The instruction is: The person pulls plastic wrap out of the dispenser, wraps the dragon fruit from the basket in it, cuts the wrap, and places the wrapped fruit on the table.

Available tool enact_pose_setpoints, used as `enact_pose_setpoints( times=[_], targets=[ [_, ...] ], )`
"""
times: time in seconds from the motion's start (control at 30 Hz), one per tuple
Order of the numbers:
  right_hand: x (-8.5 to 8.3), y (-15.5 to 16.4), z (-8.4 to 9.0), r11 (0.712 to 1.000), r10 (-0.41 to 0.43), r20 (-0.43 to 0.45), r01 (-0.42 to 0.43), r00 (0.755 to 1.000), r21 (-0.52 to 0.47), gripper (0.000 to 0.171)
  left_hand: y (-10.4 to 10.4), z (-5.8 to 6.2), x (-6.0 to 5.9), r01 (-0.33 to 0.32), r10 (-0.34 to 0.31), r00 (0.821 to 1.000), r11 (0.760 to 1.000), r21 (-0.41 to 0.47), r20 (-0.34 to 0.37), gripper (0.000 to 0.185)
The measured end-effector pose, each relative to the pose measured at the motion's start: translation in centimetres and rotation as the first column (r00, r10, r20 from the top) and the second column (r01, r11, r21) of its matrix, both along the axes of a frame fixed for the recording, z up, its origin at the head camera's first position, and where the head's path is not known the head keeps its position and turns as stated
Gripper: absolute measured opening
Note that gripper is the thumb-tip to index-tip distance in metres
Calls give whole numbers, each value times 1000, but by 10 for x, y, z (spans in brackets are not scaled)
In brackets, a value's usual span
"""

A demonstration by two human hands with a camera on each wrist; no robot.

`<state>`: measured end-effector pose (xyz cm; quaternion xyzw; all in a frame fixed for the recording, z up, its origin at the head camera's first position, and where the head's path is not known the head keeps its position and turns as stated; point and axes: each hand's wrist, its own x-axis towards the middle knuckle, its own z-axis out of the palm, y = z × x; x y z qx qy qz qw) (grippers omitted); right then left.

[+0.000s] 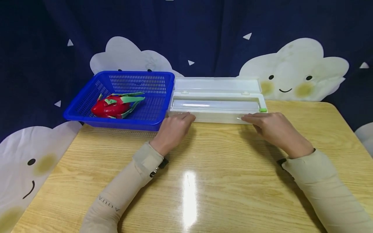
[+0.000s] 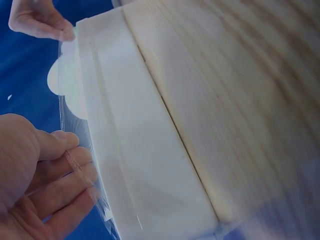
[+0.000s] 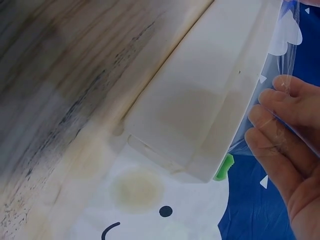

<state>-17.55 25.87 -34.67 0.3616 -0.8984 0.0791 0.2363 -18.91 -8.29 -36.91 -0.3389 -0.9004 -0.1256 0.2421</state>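
Head view, left to right: blue basket (image 1: 87, 106) holding a dragon fruit (image 1: 115, 105); white cling-film dispenser (image 1: 217, 100), lid open, at the tabletop's (image 1: 204, 168) far edge. Left hand (image 1: 175, 127) and right hand (image 1: 272, 126) each pinch the clear film (image 2: 75, 100) edge between their fingers (image 3: 280, 107).

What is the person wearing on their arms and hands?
Both arms wear long, snug beige sleeves: the left sleeve has small dark lettering near the elbow and a sewn patch by the cuff, and the right sleeve is plain. A dark band or strap shows at each wrist, like the one on the left wrist. The left hand and right hand are bare, with no gloves or rings visible.
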Motion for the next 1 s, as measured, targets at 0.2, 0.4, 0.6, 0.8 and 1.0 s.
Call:
enact_pose_setpoints(
  times=[0.2, 0.4, 0.6, 0.8, 1.0],
  targets=[
    [1, 0, 0, 1000, 1, 10, -1, 1000, -8, 44, -3, -1, 1, 7, -7, 1000, 1000, -14, -1, 22],
    [4, -1, 1, 1000, -7, 23, 7, 1000, 4, 44, -4, -1, 1, 25, -24, 1000, 999, -22, 15, 21],
    [7, -1, 3, 1000, -20, 33, 20, 999, 12, 41, -3, -1, 1, 40, -40, 999, 999, -20, 9, 22],
    [8, -1, 4, 1000, -21, 37, 21, 999, 12, 41, -4, -1, 2, 43, -43, 999, 998, -41, -1, 21],
    [9, -3, 5, 1000, -13, 36, 12, 999, 8, 41, -7, 1, 3, 61, -62, 998, 997, -57, -12, 21]
  ],
)
